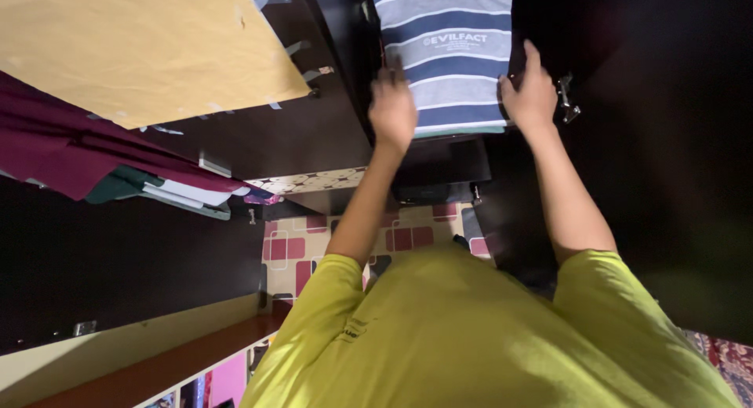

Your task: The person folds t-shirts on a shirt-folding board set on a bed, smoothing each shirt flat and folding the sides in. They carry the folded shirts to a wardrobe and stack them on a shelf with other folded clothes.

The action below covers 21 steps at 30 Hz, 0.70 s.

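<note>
Left hand (pixel 392 110) and right hand (pixel 532 94) both raised, pressed against either side of folded striped shirt (pixel 449 55) far up in dark cupboard (pixel 314 133). Fingers partly curled at shirt edges; actual grasp unclear. Maroon cloth (pixel 63 145) hangs left.

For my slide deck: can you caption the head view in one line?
Both hands, left hand and right hand, press a folded striped shirt into a dark cupboard.

The striped shirt (pixel 449 59) is soft matt cloth, as is the maroon garment (pixel 70 145). The cupboard (pixel 314 133) looks like dark, smooth, faintly glossy wood, with a shiny metal latch (pixel 568 100). The tan sheet (pixel 141 47) looks like matt paper.
</note>
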Motion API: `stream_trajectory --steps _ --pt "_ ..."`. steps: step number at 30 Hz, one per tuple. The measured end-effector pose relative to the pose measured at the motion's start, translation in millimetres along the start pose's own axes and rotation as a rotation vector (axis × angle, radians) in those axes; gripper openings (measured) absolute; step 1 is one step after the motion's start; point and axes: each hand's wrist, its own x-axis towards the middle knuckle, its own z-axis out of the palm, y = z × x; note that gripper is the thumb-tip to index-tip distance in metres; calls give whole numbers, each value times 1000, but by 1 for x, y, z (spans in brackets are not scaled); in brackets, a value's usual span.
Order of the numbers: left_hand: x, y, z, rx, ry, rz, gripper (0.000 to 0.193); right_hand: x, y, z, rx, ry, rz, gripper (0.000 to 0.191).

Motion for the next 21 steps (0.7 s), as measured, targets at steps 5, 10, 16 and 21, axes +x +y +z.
stream_trajectory --steps 5,10,16,21 --pt "4 31 -11 -76 -114 364 55 15 -42 -8 -40 241 -544 38" --pt "-7 41 -5 -102 -202 346 57 45 -96 25 -246 -115 -899 35" --pt "-16 38 4 -124 -283 263 55 70 -154 61 -528 -409 -829 51" --pt "-16 41 -1 -74 -253 265 54 98 -194 61 -581 -383 -831 57"
